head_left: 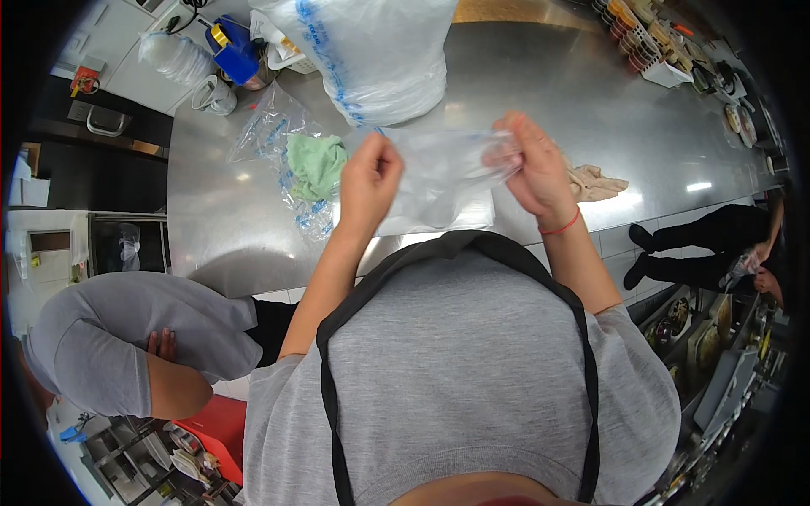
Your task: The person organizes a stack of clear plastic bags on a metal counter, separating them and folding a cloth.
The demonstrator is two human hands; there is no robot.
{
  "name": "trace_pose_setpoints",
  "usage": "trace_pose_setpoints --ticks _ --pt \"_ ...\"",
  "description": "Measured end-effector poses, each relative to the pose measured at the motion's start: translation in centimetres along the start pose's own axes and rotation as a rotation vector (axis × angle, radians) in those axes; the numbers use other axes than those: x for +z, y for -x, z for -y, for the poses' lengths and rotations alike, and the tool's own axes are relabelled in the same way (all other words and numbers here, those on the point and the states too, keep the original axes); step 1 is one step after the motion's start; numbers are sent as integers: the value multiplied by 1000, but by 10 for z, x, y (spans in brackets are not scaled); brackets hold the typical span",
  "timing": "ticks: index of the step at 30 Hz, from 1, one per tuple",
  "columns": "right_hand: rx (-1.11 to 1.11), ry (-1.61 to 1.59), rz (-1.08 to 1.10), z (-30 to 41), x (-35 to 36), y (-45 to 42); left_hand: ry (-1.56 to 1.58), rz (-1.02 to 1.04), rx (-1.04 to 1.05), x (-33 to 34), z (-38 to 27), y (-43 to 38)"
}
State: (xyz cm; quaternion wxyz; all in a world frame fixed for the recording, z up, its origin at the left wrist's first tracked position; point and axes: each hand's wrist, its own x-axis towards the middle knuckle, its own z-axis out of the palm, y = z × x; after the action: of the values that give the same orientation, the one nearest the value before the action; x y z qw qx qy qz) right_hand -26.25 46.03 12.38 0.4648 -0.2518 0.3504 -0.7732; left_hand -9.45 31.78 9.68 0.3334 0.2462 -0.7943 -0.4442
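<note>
A clear plastic bag (pixel 443 158) is stretched between my two hands above the steel table. My left hand (pixel 372 171), closed, grips its left end. The right end is pinched in the fingers of my right hand (pixel 528 158), which look slightly blurred. Under the bag, flat white or clear sheets (pixel 474 212) lie at the table's near edge. A green cloth (pixel 315 166) rests just left of my left hand, on crumpled clear plastic (pixel 272 129) with blue print. Beyond my hands stands a large bulging translucent plastic bag (pixel 392 69). A beige cloth (pixel 595 183) lies right of my right wrist.
The steel table (pixel 633 126) spans the view. At its back left are a white cup (pixel 214 96) and a blue container (pixel 235 54); at the back right, a white basket (pixel 664 74) with containers. A person (pixel 139 341) stands close at my left, another (pixel 702 246) further right.
</note>
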Motion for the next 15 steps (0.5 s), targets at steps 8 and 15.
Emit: trace_pose_setpoints --ticks 8,15 --pt "26 1283 -81 31 -68 -3 259 97 -139 -17 72 19" --pt "127 1763 -249 39 -203 51 321 470 2 -26 16 17"
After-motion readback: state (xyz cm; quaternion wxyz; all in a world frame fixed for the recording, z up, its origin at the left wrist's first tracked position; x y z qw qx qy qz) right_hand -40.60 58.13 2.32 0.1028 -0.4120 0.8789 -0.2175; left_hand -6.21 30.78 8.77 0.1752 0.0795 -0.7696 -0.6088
